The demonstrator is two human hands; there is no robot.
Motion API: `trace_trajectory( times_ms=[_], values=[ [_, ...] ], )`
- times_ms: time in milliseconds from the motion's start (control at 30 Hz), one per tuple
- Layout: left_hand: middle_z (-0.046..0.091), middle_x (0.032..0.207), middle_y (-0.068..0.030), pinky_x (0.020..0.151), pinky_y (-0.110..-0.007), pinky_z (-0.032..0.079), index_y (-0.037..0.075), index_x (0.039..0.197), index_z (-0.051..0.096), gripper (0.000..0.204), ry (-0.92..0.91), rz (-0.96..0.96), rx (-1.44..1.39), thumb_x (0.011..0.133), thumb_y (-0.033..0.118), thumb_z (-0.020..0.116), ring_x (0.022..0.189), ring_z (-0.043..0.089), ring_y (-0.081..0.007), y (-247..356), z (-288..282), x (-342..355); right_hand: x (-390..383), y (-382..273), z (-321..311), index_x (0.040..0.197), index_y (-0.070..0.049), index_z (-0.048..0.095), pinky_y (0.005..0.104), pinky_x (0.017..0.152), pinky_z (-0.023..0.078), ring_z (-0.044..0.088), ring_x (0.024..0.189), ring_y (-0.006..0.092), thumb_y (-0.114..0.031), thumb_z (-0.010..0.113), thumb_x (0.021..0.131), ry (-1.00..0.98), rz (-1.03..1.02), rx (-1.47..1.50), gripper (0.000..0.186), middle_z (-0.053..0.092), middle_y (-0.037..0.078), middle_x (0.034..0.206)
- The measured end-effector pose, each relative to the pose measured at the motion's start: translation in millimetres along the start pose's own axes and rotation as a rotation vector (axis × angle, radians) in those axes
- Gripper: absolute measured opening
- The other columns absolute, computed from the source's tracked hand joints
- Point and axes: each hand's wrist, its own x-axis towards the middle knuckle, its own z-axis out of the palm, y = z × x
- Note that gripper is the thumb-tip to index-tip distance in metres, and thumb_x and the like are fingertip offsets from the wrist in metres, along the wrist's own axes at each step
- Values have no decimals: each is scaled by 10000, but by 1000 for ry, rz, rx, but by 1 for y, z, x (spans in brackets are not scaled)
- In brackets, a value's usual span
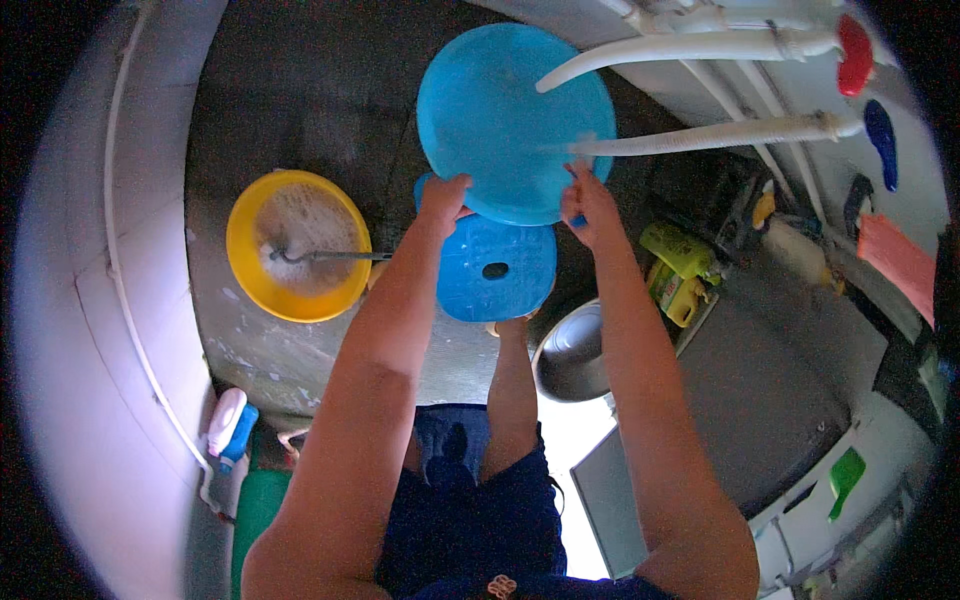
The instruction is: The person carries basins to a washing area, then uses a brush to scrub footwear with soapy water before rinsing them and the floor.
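A round light-blue basin is in front of me at the top of the view. My left hand is closed on its near left rim. On the near right rim, my right hand is closed, with a bit of blue showing at its fingers. A white ribbed hose ends over the basin by my right hand, and a pale blur like running water shows at its mouth. Another white hose reaches over the far right rim. Just below the basin stands a blue plastic stool with a hole in its top.
At left, a yellow basin holds foamy water and a dark metal rod lies across its rim. A metal bowl sits right of my leg. Yellow-green bottles stand farther right. White pipes and a wall bound the space.
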Motion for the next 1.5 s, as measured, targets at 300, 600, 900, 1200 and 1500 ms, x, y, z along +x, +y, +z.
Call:
trace_trajectory(
  times_ms=[300, 600, 900, 1200, 1500],
  values=[
    [583, 831, -120, 590, -351, 491, -15, 917, 544, 284, -25, 8, 48, 674, 130, 561, 712, 575, -246, -33, 49, -7, 144, 3, -35, 933, -50, 506, 228, 426, 406, 486, 516, 126, -229, 574, 783, -246, 34, -534, 243, 492, 51, 665],
    [579, 718, -124, 520, -326, 464, -40, 839, 564, 263, 37, 29, 43, 662, 154, 567, 611, 556, -212, -49, 42, -16, 125, -2, -15, 942, -46, 537, 305, 568, 445, 535, 640, 140, -388, 493, 805, -53, -618, -1548, 371, 576, 74, 794],
    [584, 701, -122, 517, -323, 460, -48, 837, 572, 288, 85, 65, 353, 659, 178, 577, 587, 552, -206, -52, 11, -8, 109, -9, -37, 614, -85, 466, 265, 387, 300, 385, 432, 105, -336, 461, 818, -173, -39, -1241, 323, 427, -4, 532],
    [584, 786, -117, 558, -331, 469, -28, 904, 557, 316, -116, 291, 346, 657, 169, 579, 682, 569, -217, -50, 19, 14, 95, 5, 1, 811, -85, 478, 221, 374, 332, 382, 412, 107, -370, 501, 810, -79, 33, -499, 286, 398, 1, 546],
    [578, 865, -121, 576, -328, 476, 2, 979, 536, 394, 34, 14, 181, 639, 182, 618, 745, 566, -219, -49, 26, 86, 104, -4, -50, 930, -93, 424, 244, 473, 432, 516, 571, 129, -419, 481, 822, -435, 256, -385, 348, 534, 86, 710]
  ],
)
